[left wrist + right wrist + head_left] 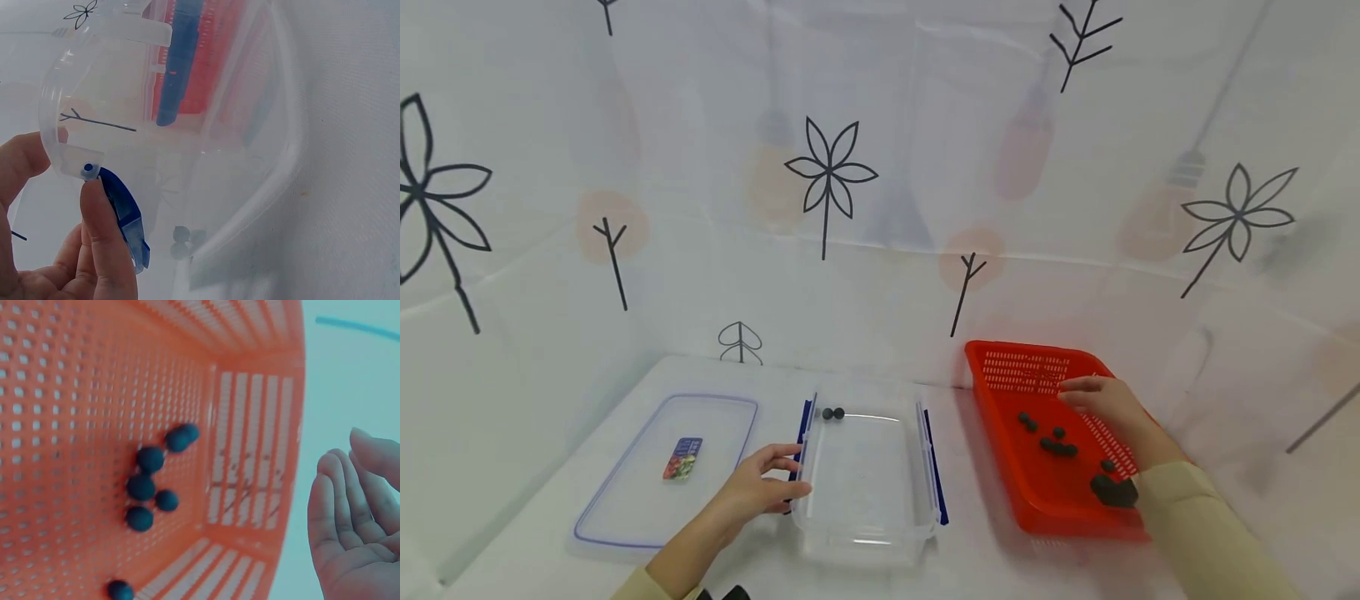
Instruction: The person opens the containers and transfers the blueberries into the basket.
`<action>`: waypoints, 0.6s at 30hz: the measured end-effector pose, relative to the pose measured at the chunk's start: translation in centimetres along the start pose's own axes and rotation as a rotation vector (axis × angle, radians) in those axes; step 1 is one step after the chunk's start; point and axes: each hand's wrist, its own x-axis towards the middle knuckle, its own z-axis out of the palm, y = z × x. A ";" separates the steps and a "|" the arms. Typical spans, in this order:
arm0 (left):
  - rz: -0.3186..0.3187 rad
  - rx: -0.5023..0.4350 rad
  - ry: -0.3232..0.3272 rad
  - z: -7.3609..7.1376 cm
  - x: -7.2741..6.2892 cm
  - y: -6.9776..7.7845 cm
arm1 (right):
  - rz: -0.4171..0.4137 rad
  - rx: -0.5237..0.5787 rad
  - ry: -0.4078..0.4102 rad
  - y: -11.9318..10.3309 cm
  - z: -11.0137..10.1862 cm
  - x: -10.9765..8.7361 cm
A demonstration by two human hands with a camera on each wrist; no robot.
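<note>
My left hand (760, 487) grips the left rim of a clear plastic box (861, 533), thumb beside a blue latch (125, 219). Two small dark balls (833, 413) lie in the far left corner of this box. Above the far right side of a red basket (1026, 500) is my right hand (1101, 404), fingers loosely bent and together, palm bare in the right wrist view. Several more dark balls (140, 487) lie on the basket's perforated floor, below and to the left of that hand.
A clear lid (625, 500) with a blue edge and a coloured label (682, 458) lies flat on the white table left of the box. Behind the table hangs a white curtain (895, 283) with printed plants. The box's other blue latch (936, 471) hangs on its right side.
</note>
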 end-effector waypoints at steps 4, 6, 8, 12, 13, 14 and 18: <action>0.005 -0.006 -0.005 0.0 0.0 -0.1 | -0.018 0.012 -0.007 -1.9 0.7 -0.7; 0.007 -0.008 -0.006 0.0 0.0 -0.1 | -0.025 0.017 -0.010 -2.9 1.3 -1.1; 0.010 -0.009 -0.004 0.0 0.0 -0.2 | -0.032 0.013 -0.017 -3.9 1.9 -1.5; 0.016 -0.011 -0.001 0.0 0.1 -0.3 | -0.040 0.030 -0.014 -5.5 3.3 -2.0; 0.018 -0.011 -0.003 0.0 0.1 -0.3 | -0.043 0.035 -0.011 -5.8 3.6 -2.2; 0.018 -0.014 -0.004 0.0 0.1 -0.3 | -0.044 0.047 -0.002 -6.1 3.9 -2.2; 0.011 -0.020 -0.003 0.1 0.1 -0.2 | -0.047 0.087 0.011 -7.3 4.9 -2.4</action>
